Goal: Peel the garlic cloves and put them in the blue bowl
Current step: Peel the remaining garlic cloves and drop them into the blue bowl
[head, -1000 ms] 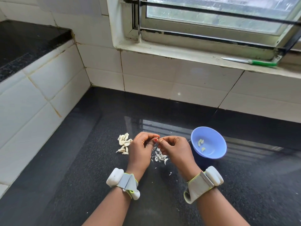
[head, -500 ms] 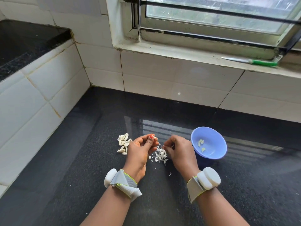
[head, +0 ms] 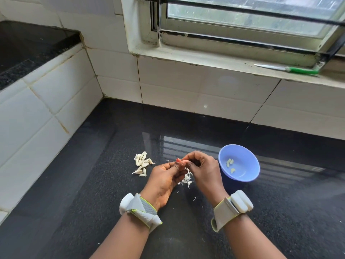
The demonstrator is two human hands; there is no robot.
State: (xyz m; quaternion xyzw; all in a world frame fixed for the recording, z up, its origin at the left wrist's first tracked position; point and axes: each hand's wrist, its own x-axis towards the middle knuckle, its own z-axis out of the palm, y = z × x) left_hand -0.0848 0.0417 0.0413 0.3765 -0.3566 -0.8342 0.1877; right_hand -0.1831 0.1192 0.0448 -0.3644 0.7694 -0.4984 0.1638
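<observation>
Above the black counter my left hand (head: 164,177) and my right hand (head: 204,170) meet at the fingertips. Both pinch a small garlic clove between them, and the curled fingers hide almost all of it. Just below the hands lies a small heap of white garlic peels (head: 187,178). A pile of several unpeeled cloves (head: 141,163) lies on the counter left of my left hand. The blue bowl (head: 249,166) stands right of my right hand, close to its knuckles, and holds three peeled cloves (head: 230,162).
The black granite counter (head: 280,212) ends at white tiled walls behind and on the left. A knife with a green handle (head: 298,70) lies on the window sill at the back right. A raised black ledge (head: 28,47) sits at the far left.
Half a second ago the hands were apart and lower, over the peel heap. They have since risen and come together again at the fingertips. The bowl and the clove pile have not moved.
</observation>
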